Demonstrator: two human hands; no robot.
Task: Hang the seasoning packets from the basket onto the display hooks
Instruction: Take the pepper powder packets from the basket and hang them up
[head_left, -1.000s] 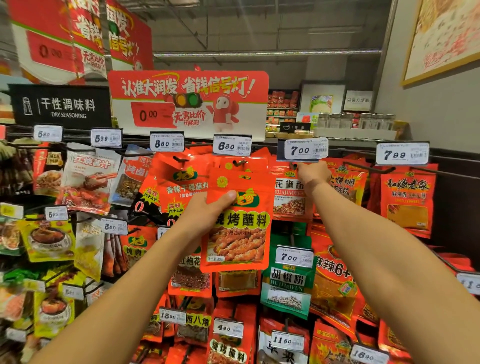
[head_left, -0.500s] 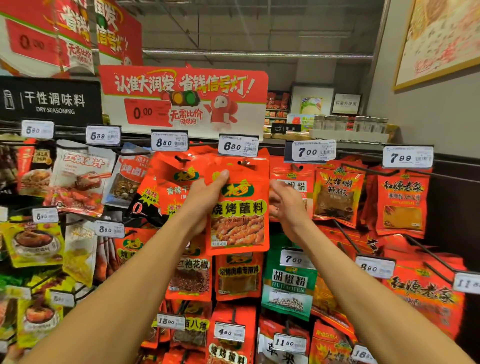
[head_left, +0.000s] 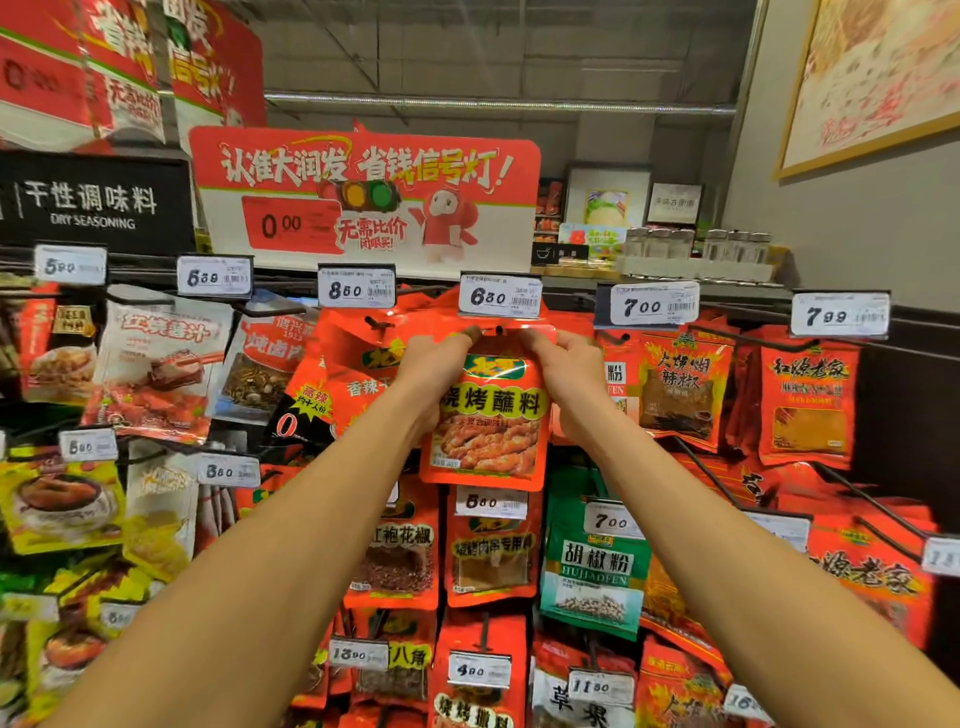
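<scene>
Near the middle of the frame a red seasoning packet (head_left: 488, 415), printed with yellow-green lettering and a picture of grilled skewers, is held up against the display, its top edge just beneath the 6.80 price tag (head_left: 500, 296). The left hand (head_left: 434, 371) pinches the packet's upper left corner, fingers curled round the edge, and the right hand (head_left: 569, 376) pinches the upper right corner the same way, so both are clamped on it at the hanging hole. A dark hook tip (head_left: 498, 330) shows right at that top edge between the 2 hands; whether the hole is already over it I cannot tell. Just left of the packet hangs another red packet (head_left: 358, 364) under the 8.50 tag (head_left: 356, 289). To the right, under the 7.00 tag (head_left: 647, 306), hangs a chilli powder packet (head_left: 680, 389), and beyond it more red packets under the 7.99 tag (head_left: 840, 314). Below the held packet hangs a green pepper powder packet (head_left: 592, 571). Across the upper middle of the frame stands a red and white promotional sign (head_left: 363, 197), with a black dry seasoning sign (head_left: 93, 205) at the upper left.
</scene>
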